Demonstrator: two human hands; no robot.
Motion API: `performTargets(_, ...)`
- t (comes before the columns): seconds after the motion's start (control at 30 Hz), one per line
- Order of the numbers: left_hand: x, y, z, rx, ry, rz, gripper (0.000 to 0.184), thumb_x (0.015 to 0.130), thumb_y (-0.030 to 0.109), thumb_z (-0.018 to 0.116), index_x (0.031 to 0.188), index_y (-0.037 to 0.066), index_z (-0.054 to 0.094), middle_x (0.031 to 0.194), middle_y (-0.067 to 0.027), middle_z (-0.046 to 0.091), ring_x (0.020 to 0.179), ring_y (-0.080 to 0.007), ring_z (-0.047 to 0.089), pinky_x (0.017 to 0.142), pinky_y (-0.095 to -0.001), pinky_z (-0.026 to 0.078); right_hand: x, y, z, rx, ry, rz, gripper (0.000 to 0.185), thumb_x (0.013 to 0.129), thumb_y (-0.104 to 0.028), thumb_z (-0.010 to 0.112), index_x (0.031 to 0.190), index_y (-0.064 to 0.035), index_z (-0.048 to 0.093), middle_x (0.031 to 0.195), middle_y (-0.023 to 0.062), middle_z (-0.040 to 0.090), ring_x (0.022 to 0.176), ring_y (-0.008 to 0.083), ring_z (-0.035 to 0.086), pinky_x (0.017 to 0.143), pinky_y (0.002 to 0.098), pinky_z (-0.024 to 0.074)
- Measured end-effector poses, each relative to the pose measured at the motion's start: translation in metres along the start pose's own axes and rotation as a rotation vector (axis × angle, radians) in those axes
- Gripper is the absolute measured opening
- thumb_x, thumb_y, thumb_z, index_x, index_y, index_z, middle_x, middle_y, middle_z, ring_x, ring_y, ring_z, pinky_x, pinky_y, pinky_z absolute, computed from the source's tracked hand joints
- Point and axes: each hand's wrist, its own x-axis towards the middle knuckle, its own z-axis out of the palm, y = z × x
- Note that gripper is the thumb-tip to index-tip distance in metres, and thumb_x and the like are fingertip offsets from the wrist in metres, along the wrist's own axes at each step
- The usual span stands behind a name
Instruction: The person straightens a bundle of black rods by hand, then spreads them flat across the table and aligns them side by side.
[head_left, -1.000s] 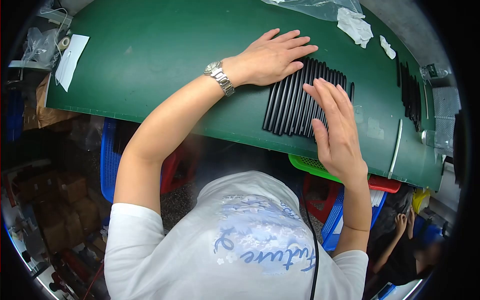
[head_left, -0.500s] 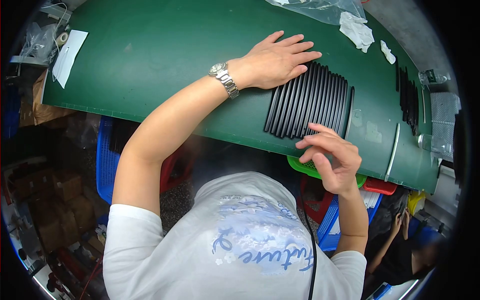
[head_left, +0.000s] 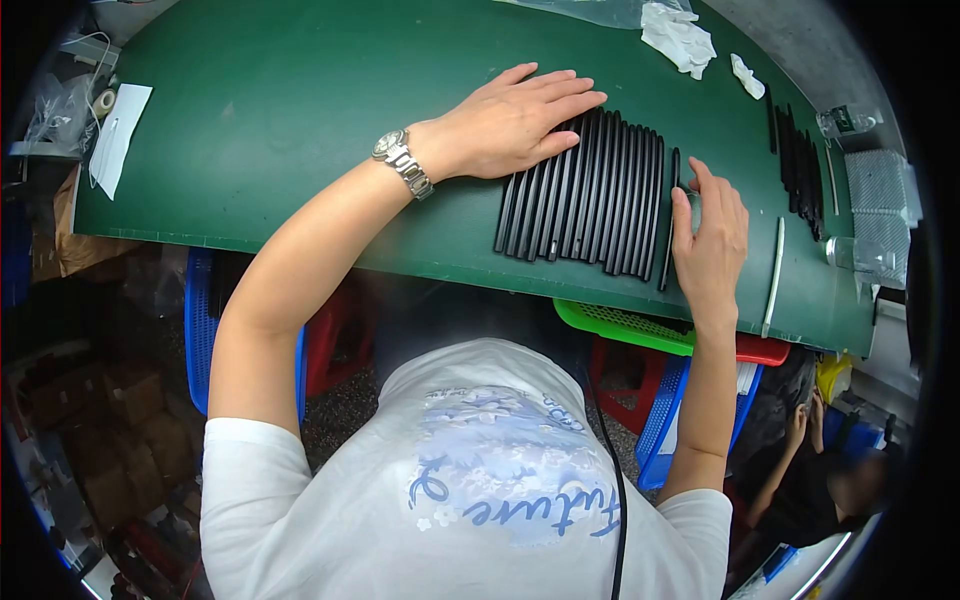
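Note:
A row of black rods [head_left: 590,195] lies side by side on the green table [head_left: 300,120]. My left hand [head_left: 510,122], with a watch [head_left: 403,162] on its wrist, lies flat over the upper left ends of the row, fingers stretched out. A single black rod [head_left: 668,225] lies slightly apart at the row's right side. Just right of that rod is my right hand [head_left: 712,230], thumb and index finger apart, the thumb tip close to the rod. Whether the thumb touches it I cannot tell.
More black rods [head_left: 800,170] lie at the table's right, near clear plastic bottles [head_left: 855,255]. A pale strip [head_left: 774,280] lies nearer. Crumpled white paper [head_left: 678,40] is at the back. Below the edge are a green basket [head_left: 620,325] and blue baskets [head_left: 200,330]. Another person [head_left: 810,480] is at lower right.
My right hand has moved up and forward from the row's near end to beside the single rod. My left hand stays on the rods; the whole view has shifted slightly.

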Motion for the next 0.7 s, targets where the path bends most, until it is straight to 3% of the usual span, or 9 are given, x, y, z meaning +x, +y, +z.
performTargets(0.2, -0.001, 0.004, -0.007, -0.149, 0.032, -0.069, 0.054, 0.1, 0.027, 0.057, 0.15, 0.011, 0.041, 0.147, -0.0171, 0.05, 0.139, -0.0328, 0.044, 0.118, -0.0461, 0.032, 0.004, -0.006, 0.004, 0.097, -0.066, -0.045, 0.031, 0.094, -0.013, 0.06, 0.123, -0.0036, 0.06, 0.096, 0.0105, 0.061, 0.098, 0.0305, 0.058, 0.093, 0.043, 0.0427)
performTargets(0.3, -0.002, 0.005, -0.009, -0.142, 0.021, -0.085, 0.053, 0.1, 0.026, 0.057, 0.149, 0.011, 0.042, 0.148, -0.0152, 0.05, 0.14, -0.0318, 0.043, 0.118, -0.0448, 0.033, 0.008, -0.003, 0.005, 0.064, -0.021, -0.056, 0.031, 0.094, -0.012, 0.06, 0.124, -0.0036, 0.06, 0.104, 0.0122, 0.063, 0.104, 0.0323, 0.058, 0.099, 0.0435, 0.0418)
performTargets(0.4, -0.003, 0.001, -0.005, -0.079, 0.014, 0.058, 0.051, 0.102, 0.027, 0.053, 0.15, 0.012, 0.042, 0.152, -0.0119, 0.046, 0.143, -0.03, 0.039, 0.119, -0.0451, 0.031, 0.012, -0.01, 0.002, 0.113, -0.033, -0.138, 0.036, 0.094, -0.012, 0.06, 0.129, -0.0039, 0.058, 0.123, 0.0146, 0.06, 0.118, 0.0346, 0.055, 0.108, 0.0455, 0.0379)
performTargets(0.5, -0.005, 0.006, -0.004, -0.006, -0.042, 0.067, 0.049, 0.105, 0.028, 0.047, 0.151, 0.014, 0.041, 0.157, -0.0088, 0.04, 0.147, -0.028, 0.033, 0.121, -0.0456, 0.027, 0.009, -0.024, -0.002, 0.28, -0.185, -0.171, 0.043, 0.093, -0.012, 0.061, 0.135, -0.0047, 0.054, 0.14, 0.0148, 0.052, 0.129, 0.0361, 0.048, 0.113, 0.0465, 0.0338)
performTargets(0.53, -0.005, 0.007, -0.006, -0.012, -0.078, 0.054, 0.048, 0.106, 0.03, 0.043, 0.151, 0.015, 0.041, 0.159, -0.0081, 0.036, 0.149, -0.027, 0.029, 0.122, -0.0461, 0.023, 0.007, -0.025, -0.003, 0.273, -0.263, -0.19, 0.051, 0.093, -0.015, 0.061, 0.142, -0.0063, 0.049, 0.15, 0.0138, 0.043, 0.139, 0.0358, 0.039, 0.116, 0.0488, 0.0299)
performTargets(0.7, -0.003, 0.007, -0.003, 0.0, -0.075, 0.07, 0.049, 0.106, 0.03, 0.043, 0.152, 0.016, 0.039, 0.16, -0.008, 0.035, 0.149, -0.0264, 0.028, 0.123, -0.0462, 0.023, 0.007, -0.032, -0.006, 0.208, -0.392, -0.239, 0.056, 0.097, -0.021, 0.056, 0.15, -0.0103, 0.041, 0.158, 0.0135, 0.033, 0.148, 0.0351, 0.027, 0.122, 0.0508, 0.0182)
